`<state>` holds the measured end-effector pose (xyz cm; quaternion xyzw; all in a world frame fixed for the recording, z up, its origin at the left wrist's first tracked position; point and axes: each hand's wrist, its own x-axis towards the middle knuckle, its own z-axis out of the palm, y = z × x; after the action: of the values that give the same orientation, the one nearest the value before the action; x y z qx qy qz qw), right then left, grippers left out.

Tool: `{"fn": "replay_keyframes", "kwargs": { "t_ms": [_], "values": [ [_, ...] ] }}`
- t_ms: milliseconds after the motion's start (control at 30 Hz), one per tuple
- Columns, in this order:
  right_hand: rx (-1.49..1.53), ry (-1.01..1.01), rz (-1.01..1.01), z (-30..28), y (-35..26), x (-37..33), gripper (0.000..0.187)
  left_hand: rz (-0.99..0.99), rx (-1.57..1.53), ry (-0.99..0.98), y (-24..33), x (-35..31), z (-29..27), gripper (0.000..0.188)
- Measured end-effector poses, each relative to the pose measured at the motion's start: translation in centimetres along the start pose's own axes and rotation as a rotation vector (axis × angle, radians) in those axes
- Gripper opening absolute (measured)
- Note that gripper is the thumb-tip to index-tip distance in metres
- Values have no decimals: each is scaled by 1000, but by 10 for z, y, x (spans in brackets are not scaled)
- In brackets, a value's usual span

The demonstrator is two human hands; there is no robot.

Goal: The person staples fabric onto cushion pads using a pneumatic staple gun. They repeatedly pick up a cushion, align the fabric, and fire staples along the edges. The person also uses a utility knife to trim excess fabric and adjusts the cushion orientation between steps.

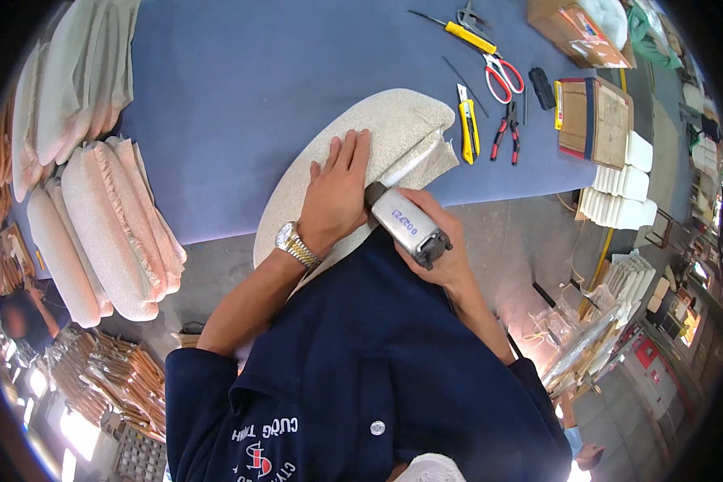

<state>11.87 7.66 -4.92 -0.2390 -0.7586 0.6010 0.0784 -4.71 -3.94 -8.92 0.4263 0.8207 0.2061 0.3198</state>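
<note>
Stapling looks underway at frame centre: left hand (336,193) lies flat, pressing the padded fabric panel (377,136) on the blue tabletop (233,88); right hand (438,249) grips the staple gun (406,225). Next shot needs fabric held taut.

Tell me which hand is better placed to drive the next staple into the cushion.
Right hand: it grips the staple gun, nose at the cushion edge. The left hand lies flat, pinning the fabric.
</note>
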Motion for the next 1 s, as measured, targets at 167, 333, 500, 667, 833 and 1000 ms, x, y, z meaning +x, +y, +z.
{"fn": "replay_keyframes", "kwargs": {
  "t_ms": [167,333,500,667,833,1000],
  "values": [
    [19,0,66,3,8,8,60,-34,14,-50,2,13,-5,106],
    [2,66,-18,10,18,3,58,240,-412,-253,-49,23,-28,108],
    [-14,162,-67,20,14,0,55,42,-483,-228,-95,3,-12,108],
    [27,168,-54,21,22,-8,54,109,-99,-59,-43,-30,-4,104],
    [29,223,-95,29,33,-16,56,4,49,56,-29,-43,6,100],
    [34,123,-49,25,33,-24,65,22,46,90,-32,-47,9,99]
  ]
}}
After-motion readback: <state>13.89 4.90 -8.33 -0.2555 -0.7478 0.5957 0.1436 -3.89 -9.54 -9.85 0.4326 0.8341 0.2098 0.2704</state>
